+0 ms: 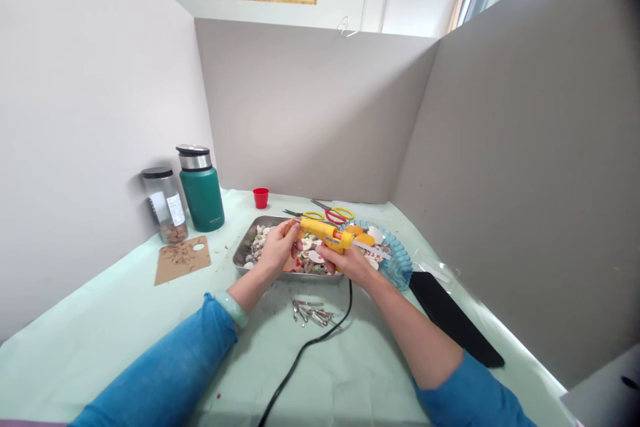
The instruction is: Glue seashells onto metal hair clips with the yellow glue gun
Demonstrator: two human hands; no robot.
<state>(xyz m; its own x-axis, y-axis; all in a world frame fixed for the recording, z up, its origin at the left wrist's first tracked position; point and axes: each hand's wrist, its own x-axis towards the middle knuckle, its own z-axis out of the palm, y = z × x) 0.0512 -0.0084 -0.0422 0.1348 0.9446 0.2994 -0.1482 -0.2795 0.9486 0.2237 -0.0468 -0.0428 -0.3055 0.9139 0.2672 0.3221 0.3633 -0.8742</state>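
My right hand (350, 261) is wrapped round the handle of a yellow hot glue gun (320, 230). A white glue stick (371, 249) sticks out of its back end, and a black cord (320, 339) runs down from it. My left hand (280, 248) is closed at the gun's nozzle; its fingers pinch something small that I cannot make out. Both hands are above a metal tray (243, 250) filled with small pale and coloured pieces. Several silver metal clips or pins (311, 312) lie in front of the tray.
A blue scalloped plate (401, 260) with round pieces stands right of the tray, beside a long black object (455, 320). Scissors (337, 213) and a red cup (261, 198) are behind. At left are a green flask (203, 197), a jar (167, 207) and brown cardboard (183, 260). Grey panels surround the table.
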